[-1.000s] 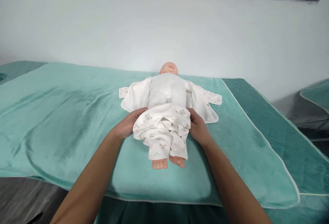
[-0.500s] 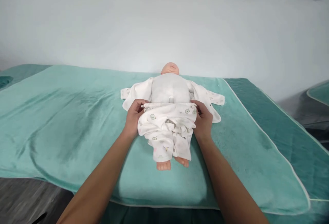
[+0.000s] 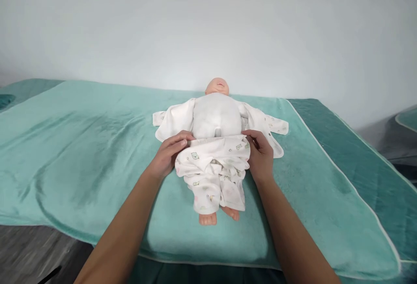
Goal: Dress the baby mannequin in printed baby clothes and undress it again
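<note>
A baby doll (image 3: 217,112) lies on its back, head toward the wall and bare feet toward me. White printed baby pants (image 3: 211,156) cover its legs, bunched, with the waistband across the lower belly. A white baby top (image 3: 179,119) lies spread open, its sleeves out to both sides. At the waistband's left corner, my left hand (image 3: 169,151) has its fingers stretched out over the edge, thumb apart from them. My right hand (image 3: 260,151) pinches the waistband's right corner; part of those fingers is hidden behind the cloth.
Under the doll is a light green blanket (image 3: 97,153) with a pale edging, over a darker green cover (image 3: 358,145). A white wall (image 3: 208,32) stands behind. Grey flooring (image 3: 29,249) shows at the lower left.
My left fingers have loosened from their pinch and straightened along the waistband. My right hand keeps its grip. The view has shifted slightly.
</note>
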A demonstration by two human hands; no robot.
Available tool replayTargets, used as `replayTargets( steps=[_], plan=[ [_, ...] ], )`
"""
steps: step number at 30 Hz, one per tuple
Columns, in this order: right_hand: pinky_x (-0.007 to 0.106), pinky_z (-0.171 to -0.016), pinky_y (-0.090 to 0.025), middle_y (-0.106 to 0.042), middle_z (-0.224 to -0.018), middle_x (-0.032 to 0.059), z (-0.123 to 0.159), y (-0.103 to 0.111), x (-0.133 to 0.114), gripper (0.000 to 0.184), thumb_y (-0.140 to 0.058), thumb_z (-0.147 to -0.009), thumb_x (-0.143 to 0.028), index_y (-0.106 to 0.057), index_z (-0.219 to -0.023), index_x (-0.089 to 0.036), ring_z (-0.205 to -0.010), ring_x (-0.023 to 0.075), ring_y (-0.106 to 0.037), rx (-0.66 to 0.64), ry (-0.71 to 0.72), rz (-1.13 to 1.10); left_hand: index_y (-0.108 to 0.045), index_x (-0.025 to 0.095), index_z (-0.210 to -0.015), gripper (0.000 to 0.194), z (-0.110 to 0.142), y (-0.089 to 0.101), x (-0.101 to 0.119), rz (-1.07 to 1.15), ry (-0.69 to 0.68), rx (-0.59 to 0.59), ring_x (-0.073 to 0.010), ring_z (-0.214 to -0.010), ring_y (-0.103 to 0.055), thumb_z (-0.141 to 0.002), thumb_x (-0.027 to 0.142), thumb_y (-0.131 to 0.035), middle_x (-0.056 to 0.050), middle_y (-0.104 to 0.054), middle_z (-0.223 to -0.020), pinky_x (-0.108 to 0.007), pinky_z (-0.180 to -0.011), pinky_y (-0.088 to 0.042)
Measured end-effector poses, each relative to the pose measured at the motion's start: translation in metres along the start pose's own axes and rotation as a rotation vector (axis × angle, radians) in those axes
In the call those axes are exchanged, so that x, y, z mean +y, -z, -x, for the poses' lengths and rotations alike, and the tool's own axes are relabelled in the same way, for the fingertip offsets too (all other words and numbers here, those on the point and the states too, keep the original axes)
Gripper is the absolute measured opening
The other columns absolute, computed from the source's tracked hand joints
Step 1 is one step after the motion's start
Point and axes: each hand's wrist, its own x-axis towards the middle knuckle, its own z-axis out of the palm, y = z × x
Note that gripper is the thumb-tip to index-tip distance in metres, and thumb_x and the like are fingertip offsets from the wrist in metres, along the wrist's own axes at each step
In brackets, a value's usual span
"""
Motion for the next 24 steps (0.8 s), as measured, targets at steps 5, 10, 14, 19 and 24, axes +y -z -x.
replayTargets(
  steps=[5, 10, 14, 19, 24],
  plan=[
    [0.032, -0.083, -0.049, -0.069, -0.099, 0.0021, 0.0, 0.003, -0.004, 0.011, -0.062, -0.09, -0.028, -0.072, -0.095, -0.025, -0.091, 0.018, -0.061, -0.047, -0.014, -0.024, -0.074, 0.021, -0.089, 0.015, 0.0, 0.003, -0.003, -0.174, 0.016, -0.019, -0.0128, -0.079, -0.05, -0.08, 0.031, -0.079, -0.002, -0.057, -0.097, -0.025, -0.066, -0.038],
    [0.034, -0.087, -0.051, -0.064, -0.109, 0.0021, 0.001, 0.008, 0.0, 0.018, -0.072, -0.086, -0.035, -0.068, -0.102, -0.027, -0.097, 0.0186, -0.061, -0.213, -0.058, -0.11, -0.07, 0.02, -0.083, 0.015, 0.002, 0.007, -0.006, -0.229, -0.026, -0.043, -0.0146, -0.087, -0.054, -0.075, 0.027, -0.081, -0.005, -0.055, -0.116, -0.027, -0.071, -0.043],
    [0.037, -0.092, -0.051, -0.059, -0.123, 0.0042, -0.003, 0.007, 0.006, 0.014, -0.074, -0.085, -0.035, -0.065, -0.091, -0.027, -0.111, 0.0213, -0.058, -0.21, 0.058, -0.025, -0.064, 0.02, -0.081, 0.016, -0.002, 0.002, -0.009, -0.284, -0.146, 0.065, -0.025, -0.122, -0.055, -0.08, 0.03, -0.077, -0.008, -0.054, -0.141, -0.034, -0.091, -0.046],
    [0.037, -0.087, -0.049, -0.065, -0.108, 0.0055, -0.022, 0.008, 0.003, 0.013, -0.063, -0.093, -0.033, -0.06, -0.084, -0.024, -0.1, 0.0217, -0.062, -0.248, 0.246, 0.168, -0.055, 0.022, -0.089, 0.018, -0.029, -0.005, -0.008, -0.349, -0.201, 0.172, -0.0203, -0.102, -0.062, -0.09, 0.036, -0.066, -0.006, -0.068, -0.118, -0.033, -0.083, -0.045],
    [0.036, -0.075, -0.043, -0.064, -0.084, 0.0026, -0.059, 0.0, -0.005, 0.016, -0.056, -0.096, -0.039, -0.056, -0.088, -0.025, -0.079, 0.0214, -0.056, -0.129, 0.268, 0.45, -0.053, 0.023, -0.091, 0.019, -0.071, -0.008, -0.007, -0.497, -0.279, 0.26, -0.0155, -0.071, -0.051, -0.092, 0.038, -0.064, 0.002, -0.055, -0.077, -0.029, -0.067, -0.037]
  ],
)
